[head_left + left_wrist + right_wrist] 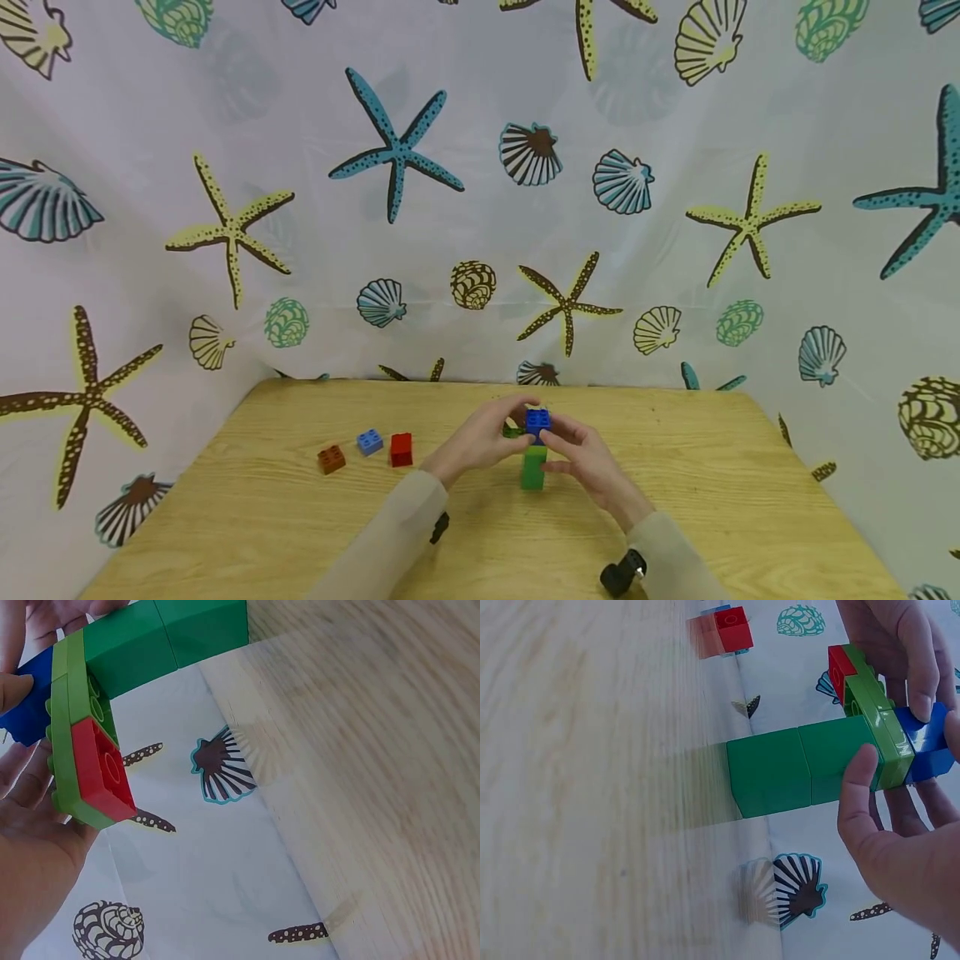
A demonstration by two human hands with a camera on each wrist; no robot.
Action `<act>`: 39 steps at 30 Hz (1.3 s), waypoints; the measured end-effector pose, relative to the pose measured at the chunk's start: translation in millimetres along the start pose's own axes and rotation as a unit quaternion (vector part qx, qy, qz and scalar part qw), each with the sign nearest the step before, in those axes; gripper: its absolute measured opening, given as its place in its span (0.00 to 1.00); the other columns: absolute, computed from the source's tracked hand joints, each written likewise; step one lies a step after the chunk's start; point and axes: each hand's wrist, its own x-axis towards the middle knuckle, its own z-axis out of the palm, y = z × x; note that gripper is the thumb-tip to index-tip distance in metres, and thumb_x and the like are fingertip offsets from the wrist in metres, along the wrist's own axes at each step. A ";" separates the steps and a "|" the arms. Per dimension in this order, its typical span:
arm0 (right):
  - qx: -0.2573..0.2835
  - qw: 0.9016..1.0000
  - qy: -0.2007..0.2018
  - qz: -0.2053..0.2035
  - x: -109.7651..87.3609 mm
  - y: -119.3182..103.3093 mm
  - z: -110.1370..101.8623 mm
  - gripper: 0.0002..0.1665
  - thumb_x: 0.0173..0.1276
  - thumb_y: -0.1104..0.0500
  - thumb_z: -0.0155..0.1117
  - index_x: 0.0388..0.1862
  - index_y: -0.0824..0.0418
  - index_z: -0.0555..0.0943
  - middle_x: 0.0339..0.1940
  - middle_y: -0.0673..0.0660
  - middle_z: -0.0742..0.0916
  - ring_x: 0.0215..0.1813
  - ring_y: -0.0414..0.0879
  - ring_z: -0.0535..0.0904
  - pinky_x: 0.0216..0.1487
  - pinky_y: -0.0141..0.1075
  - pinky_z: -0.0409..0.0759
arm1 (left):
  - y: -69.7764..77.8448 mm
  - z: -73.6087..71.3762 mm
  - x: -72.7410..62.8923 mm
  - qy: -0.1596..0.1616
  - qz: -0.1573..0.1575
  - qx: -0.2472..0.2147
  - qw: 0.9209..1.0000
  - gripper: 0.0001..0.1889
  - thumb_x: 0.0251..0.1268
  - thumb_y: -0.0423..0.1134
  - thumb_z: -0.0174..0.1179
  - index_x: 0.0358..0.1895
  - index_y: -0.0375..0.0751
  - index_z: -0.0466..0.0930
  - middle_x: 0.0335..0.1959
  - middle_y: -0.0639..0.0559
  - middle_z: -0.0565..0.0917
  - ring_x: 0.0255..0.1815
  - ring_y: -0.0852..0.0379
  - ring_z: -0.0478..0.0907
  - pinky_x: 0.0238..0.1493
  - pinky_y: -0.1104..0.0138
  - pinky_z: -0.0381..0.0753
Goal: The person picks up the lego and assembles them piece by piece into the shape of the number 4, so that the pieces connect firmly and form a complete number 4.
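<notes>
A tower of two green bricks (pixel 533 471) stands upright on the table, long lime-green bricks (pixel 66 727) across its top. These overhang to the left, with a red brick (pixel 97 769) under their far end. On top, above the tower, sits a dark blue brick (pixel 537 419). My left hand (pixel 483 433) pinches the blue brick from the left, its fingers partly hidden behind the build. From the right, my right hand (pixel 588 462) also grips the blue brick, one lower finger lying against the green tower.
Left of the build lie a loose red brick (pixel 401 450), a light blue brick (pixel 370 442) and a brown brick (pixel 332 459). A curtain (pixel 480 208) with shells and starfish hangs behind the wooden table (pixel 247 500).
</notes>
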 end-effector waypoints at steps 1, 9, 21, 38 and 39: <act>-0.006 1.000 0.007 -0.003 0.1 -0.3 0.6 0.36 0.73 0.51 0.60 0.74 0.66 0.63 0.64 0.60 0.78 0.55 0.42 0.79 0.51 0.41 0.83 | -0.1 0.0 0.3 0.000 -0.003 -0.001 1.000 0.28 0.68 0.41 0.62 0.70 0.48 0.67 0.46 0.55 0.82 0.48 0.59 0.78 0.53 0.60 0.78; -0.043 0.998 0.044 -0.029 1.5 -3.3 4.1 0.32 0.73 0.53 0.60 0.73 0.61 0.67 0.65 0.64 0.76 0.52 0.42 0.79 0.49 0.41 0.81 | 1.6 -1.3 0.6 -0.001 -0.004 0.002 1.000 0.34 0.66 0.40 0.62 0.74 0.48 0.61 0.46 0.55 0.82 0.51 0.55 0.79 0.54 0.58 0.79; -0.059 0.995 0.076 -0.039 2.7 -2.7 8.1 0.27 0.71 0.52 0.63 0.68 0.55 0.74 0.60 0.57 0.81 0.56 0.45 0.76 0.57 0.47 0.74 | 1.5 -14.6 -13.6 0.032 -0.018 -0.017 0.999 0.37 0.64 0.48 0.66 0.74 0.49 0.61 0.57 0.49 0.80 0.59 0.50 0.76 0.57 0.53 0.77; -0.027 0.991 0.084 -0.098 6.7 -0.5 16.9 0.20 0.72 0.57 0.60 0.60 0.61 0.77 0.55 0.58 0.81 0.53 0.46 0.78 0.57 0.38 0.77 | -21.3 -43.6 -34.9 0.133 -0.046 -0.079 0.987 0.25 0.66 0.49 0.64 0.65 0.53 0.74 0.46 0.52 0.84 0.49 0.53 0.79 0.46 0.62 0.74; -0.023 0.991 0.086 -0.099 7.0 -0.1 17.3 0.20 0.72 0.57 0.60 0.60 0.61 0.77 0.55 0.58 0.81 0.53 0.46 0.78 0.57 0.37 0.77 | -23.4 -45.5 -36.0 0.135 -0.047 -0.077 0.987 0.23 0.66 0.50 0.63 0.63 0.53 0.76 0.45 0.53 0.84 0.48 0.55 0.79 0.46 0.62 0.74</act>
